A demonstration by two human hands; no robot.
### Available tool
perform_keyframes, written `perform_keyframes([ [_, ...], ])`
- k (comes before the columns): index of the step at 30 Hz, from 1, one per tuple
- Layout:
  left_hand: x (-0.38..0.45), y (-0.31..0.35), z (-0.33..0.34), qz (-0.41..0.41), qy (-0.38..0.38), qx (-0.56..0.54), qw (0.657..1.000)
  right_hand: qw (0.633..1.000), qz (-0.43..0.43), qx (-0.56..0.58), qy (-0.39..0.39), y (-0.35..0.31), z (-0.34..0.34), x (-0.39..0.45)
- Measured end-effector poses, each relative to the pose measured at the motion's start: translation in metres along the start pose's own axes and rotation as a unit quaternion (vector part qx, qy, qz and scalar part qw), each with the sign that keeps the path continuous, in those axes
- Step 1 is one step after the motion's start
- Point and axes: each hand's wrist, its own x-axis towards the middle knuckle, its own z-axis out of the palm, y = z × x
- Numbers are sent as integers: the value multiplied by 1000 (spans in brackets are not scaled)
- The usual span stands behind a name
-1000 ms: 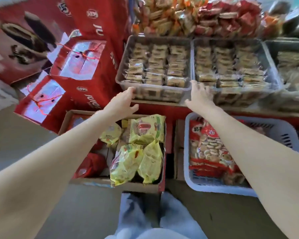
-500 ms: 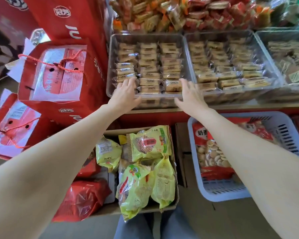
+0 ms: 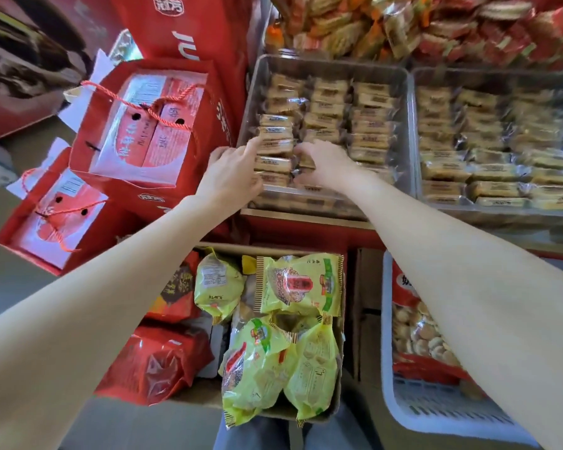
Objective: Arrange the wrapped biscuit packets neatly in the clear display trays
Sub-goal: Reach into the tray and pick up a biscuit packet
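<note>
A: Item one, left clear tray (image 3: 407, 131): three columns of wrapped biscuit packets; near-left column (image 3: 273, 147) uneven, its front packets skewed

B: Neighbour?

A: Right clear tray (image 3: 416, 177), just beside it, rows filled, no hands near

B: Hands, then

A: Left hand (image 3: 231, 173): at the tray's near-left corner, fingers on the outer ends of the left column's packets, thumb toward the front; whether it grips or only presses, cannot tell. Right hand (image 3: 325, 167): fingers curled, pinching a packet (image 3: 306, 162) at the seam between the left and middle columns

B: Advice for the step?

A: Squeeze the column gently from both sides, ends flush, labels up; avoid crushing biscuits or snagging the crimped wrapper ends

B: Smallest entry?

A: Wrapper tails, tuck them flat
</note>
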Motion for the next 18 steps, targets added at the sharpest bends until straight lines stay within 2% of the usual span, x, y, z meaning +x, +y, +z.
perform_keyframes([
  [4,-8,-15,0,9,23,43,999,999,13,-12,28,-13,9,22],
  [10,-7,-24,5,7,41,24,999,994,56,-84,29,-22,12,36],
  [18,-9,-25,4,28,66,-11,997,987,32,-150,53,-29,15,29],
])
